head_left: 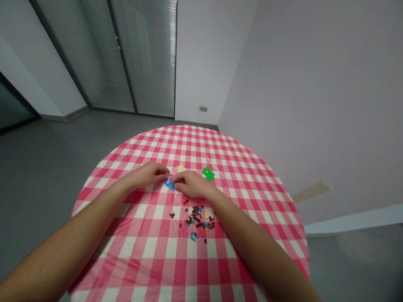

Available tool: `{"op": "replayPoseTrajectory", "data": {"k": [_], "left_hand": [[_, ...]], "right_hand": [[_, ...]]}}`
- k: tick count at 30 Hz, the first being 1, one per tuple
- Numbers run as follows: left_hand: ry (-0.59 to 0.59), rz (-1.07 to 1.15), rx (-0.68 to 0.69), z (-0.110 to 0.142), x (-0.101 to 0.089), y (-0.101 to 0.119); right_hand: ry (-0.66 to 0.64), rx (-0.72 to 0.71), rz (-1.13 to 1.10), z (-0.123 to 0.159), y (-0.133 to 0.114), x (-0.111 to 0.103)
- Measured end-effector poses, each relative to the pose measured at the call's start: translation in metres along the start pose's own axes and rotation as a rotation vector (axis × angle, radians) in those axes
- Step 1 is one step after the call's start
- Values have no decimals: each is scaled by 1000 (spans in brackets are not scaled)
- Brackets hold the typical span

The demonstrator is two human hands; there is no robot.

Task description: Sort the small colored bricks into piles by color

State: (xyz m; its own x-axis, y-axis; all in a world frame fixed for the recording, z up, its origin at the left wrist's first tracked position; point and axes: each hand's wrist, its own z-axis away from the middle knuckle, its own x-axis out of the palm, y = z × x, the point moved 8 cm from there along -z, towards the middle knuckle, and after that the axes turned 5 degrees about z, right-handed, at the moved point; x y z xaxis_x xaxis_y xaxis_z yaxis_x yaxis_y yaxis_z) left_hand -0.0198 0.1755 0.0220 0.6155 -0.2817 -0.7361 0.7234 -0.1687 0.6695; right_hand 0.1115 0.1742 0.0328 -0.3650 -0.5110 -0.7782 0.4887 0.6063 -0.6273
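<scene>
While my left hand (146, 175) and right hand (190, 184) curl half-closed at blue toy bricks (169, 183) between them, grip unclear, a green piece (208, 173) beyond my right hand, a cream piece (180, 168) ahead, dark brown bricks (197, 218) nearer me on the gingham tablecloth (132, 251)

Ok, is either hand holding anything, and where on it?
Cannot tell: the left hand and right hand both reach the small blue bricks with their fingertips, but no clear grip shows.
</scene>
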Motion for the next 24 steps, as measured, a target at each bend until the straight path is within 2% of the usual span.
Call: {"op": "replayPoseTrajectory", "data": {"k": [2, 5, 8, 11, 13, 15, 19, 24], "left_hand": [[-33, 9, 22, 0, 4, 4], [-6, 1, 34, 2, 5, 12], [-28, 5, 162, 8, 14, 40], [-213, 26, 348, 22, 42, 80], [-312, 52, 446, 31, 61, 102], [-355, 54, 523, 38, 76, 116], [-324, 1, 564, 39, 91, 119], [-326, -36, 602, 39, 93, 118]], "right_hand": [[-8, -7, -57, 5, 1, -7], [-17, 31, -3, 24, 8, -25], [-160, 77, 128, 52, 13, -28], [-283, 111, 243, 77, 17, -18], [-293, 98, 288, 86, 17, -11], [-273, 74, 318, 90, 18, -6], [-197, 30, 336, 89, 21, -2], [-157, 17, 387, 86, 18, -2]]}}
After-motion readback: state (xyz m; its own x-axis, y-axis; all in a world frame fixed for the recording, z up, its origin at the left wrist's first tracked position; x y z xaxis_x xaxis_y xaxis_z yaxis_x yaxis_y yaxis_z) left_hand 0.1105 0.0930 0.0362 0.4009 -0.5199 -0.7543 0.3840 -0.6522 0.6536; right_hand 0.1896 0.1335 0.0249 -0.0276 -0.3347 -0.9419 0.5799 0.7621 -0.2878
